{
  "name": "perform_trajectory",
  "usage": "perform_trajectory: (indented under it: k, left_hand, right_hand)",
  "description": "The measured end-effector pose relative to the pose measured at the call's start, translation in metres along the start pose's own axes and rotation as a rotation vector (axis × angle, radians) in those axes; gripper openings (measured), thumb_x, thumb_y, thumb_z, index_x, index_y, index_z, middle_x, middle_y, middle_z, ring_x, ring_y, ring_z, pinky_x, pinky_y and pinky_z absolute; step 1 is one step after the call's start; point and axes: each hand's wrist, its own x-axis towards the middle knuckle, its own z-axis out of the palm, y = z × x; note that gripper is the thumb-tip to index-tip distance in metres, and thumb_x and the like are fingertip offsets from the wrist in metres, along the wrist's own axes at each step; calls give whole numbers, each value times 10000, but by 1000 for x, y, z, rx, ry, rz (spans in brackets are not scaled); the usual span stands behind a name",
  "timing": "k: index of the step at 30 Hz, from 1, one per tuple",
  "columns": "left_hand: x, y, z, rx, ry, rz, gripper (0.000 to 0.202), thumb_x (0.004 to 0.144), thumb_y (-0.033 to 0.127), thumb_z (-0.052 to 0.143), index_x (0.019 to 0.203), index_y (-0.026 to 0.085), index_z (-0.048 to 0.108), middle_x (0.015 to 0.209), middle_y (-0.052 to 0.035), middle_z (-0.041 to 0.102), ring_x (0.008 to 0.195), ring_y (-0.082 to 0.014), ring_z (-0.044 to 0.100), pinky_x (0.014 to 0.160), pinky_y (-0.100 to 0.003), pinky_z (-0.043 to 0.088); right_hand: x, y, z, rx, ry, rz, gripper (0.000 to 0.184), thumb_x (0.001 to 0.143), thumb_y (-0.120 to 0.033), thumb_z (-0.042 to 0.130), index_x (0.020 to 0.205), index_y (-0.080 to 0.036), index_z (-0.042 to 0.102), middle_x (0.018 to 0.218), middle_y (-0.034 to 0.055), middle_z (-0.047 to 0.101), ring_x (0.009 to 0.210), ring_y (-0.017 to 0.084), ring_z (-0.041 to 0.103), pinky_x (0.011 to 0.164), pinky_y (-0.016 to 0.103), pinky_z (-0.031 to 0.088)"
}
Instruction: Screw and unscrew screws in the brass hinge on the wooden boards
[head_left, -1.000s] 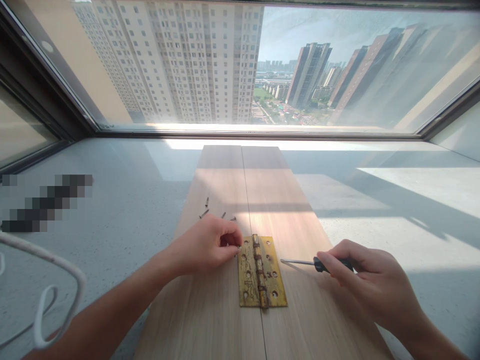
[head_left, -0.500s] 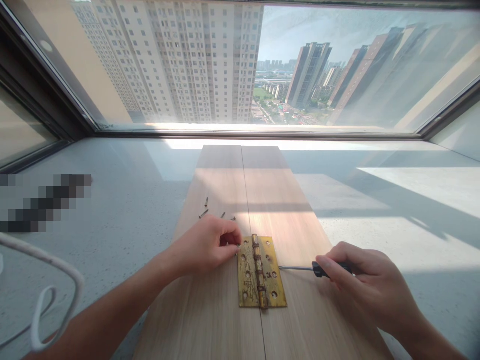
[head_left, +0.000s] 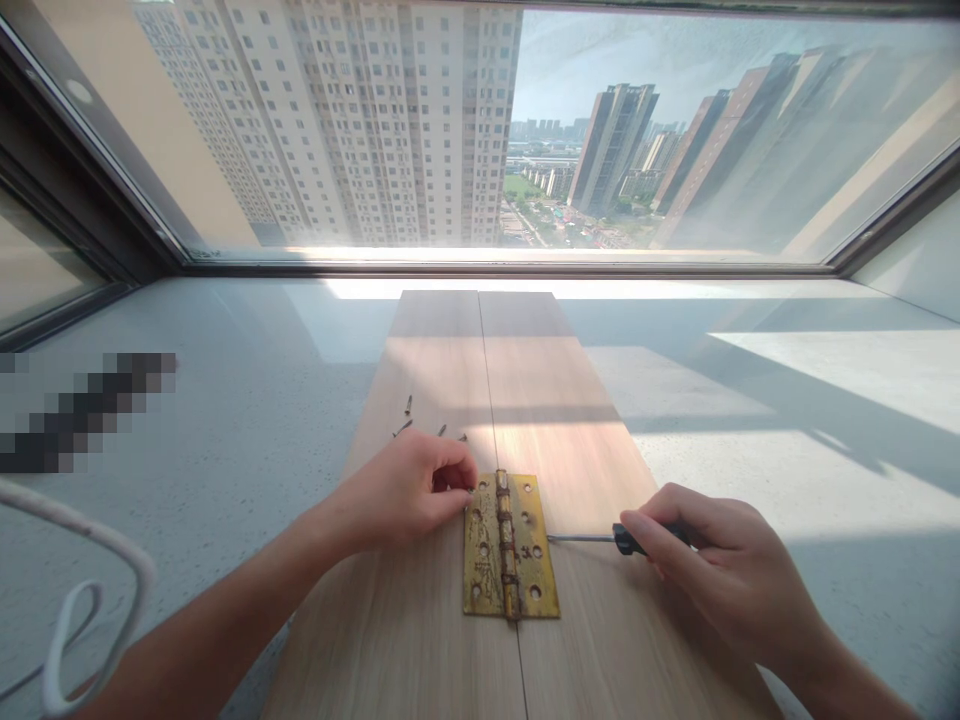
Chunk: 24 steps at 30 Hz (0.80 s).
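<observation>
A worn brass butt hinge [head_left: 484, 570] lies open and flat across the seam between two light wood boards [head_left: 420, 630], its barrel slightly left of the seam line near the bottom. My left hand [head_left: 409, 490] is closed in a pinch at the hinge's upper left edge; a tiny dark bit shows between thumb and finger, too small to name. On the other side, my right hand [head_left: 724, 560] grips a screwdriver [head_left: 626, 538] by its black handle. The shaft lies nearly level, its tip against the hinge's right edge. Several screws [head_left: 408, 405] are scattered on the left board beyond my left hand.
The boards rest on a pale speckled sill [head_left: 247, 420] under a large window [head_left: 360, 130]. At the lower left hangs a white cable [head_left: 112, 530]. Behind it a dark, pixelated object [head_left: 82, 415] lies on the sill.
The hinge has slid a little left across the boards, its lower end most. My right hand and the screwdriver moved left with it. My left hand keeps its pinch.
</observation>
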Motion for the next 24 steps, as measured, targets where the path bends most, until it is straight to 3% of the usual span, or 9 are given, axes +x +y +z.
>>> perform_trajectory:
  k: [10, 24]
  left_hand:
    - [-2, 1, -1, -18, -59, -15, 95, 772, 209, 562, 761, 152, 637, 667, 5, 611, 611, -104, 521, 559, -211, 380]
    - [-3, 6, 4, 42, -11, 48, 80, 776, 171, 566, 762, 166, 645, 686, 18, 617, 607, -90, 507, 559, -202, 372]
  right_hand:
    - [-3, 6, 1, -33, 59, 64, 316, 834, -412, 593, 580, -225, 603, 488, -34, 559, 455, 112, 497, 462, 237, 366]
    - [0, -5, 3, 10, 108, 159, 328, 816, -460, 587, 586, -228, 610, 502, -33, 565, 479, 122, 495, 500, 256, 361]
